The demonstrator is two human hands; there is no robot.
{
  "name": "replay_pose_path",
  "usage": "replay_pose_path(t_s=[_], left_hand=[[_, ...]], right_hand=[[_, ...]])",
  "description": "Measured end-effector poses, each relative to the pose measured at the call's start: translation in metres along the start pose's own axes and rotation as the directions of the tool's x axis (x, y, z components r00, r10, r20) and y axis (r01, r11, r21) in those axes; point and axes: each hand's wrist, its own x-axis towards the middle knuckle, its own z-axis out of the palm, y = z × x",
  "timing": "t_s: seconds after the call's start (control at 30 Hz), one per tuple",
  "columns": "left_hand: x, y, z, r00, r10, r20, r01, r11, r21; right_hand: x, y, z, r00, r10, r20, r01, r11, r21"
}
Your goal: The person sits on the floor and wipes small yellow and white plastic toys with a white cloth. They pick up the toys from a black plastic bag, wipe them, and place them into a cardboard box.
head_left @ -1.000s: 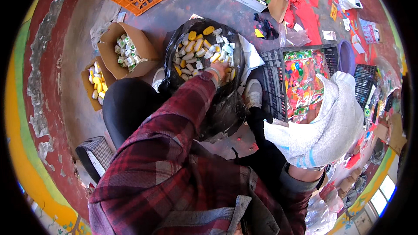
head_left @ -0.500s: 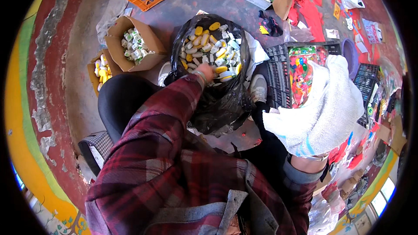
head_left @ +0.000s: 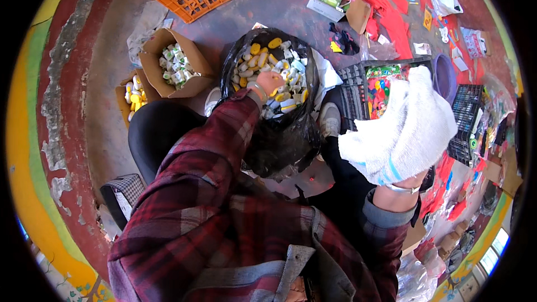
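My left hand (head_left: 272,83) is now digging, fingers curled, into the black plastic bag (head_left: 279,140) of small yellow and white plastic pieces (head_left: 279,64), having slid from its right edge. My right hand (head_left: 400,182) is staying raised, wrapped in a white towel (head_left: 400,128); its grip I cannot tell.

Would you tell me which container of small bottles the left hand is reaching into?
The black bag; the left hand is inside it. The two cardboard boxes sit apart, further left.

Left arm: your plaid sleeve stretches forward; left hand (head_left: 272,83) curls into a loose fist, knuckles up
Right arm: bent at your side; right hand (head_left: 398,134) hidden under white cloth
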Motion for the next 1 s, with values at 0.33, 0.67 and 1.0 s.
replay_pose_path(t_s=[0.33,0.67,1.0], left_hand=[[-0.073,0.168,-0.100,0.980,0.160,0.117,0.042,0.408,-0.912],[-0.149,0.246,-0.136,0.967,0.223,0.121,0.012,0.437,-0.899],[-0.187,0.265,-0.140,0.968,0.248,0.036,-0.089,0.475,-0.875]], right_hand=[[-0.024,0.030,0.034,0.906,0.370,0.207,-0.239,0.041,0.970],[-0.048,0.011,0.058,0.800,0.000,0.601,-0.536,0.451,0.714],[-0.041,-0.040,0.071,0.861,-0.157,0.484,-0.500,-0.090,0.861]])
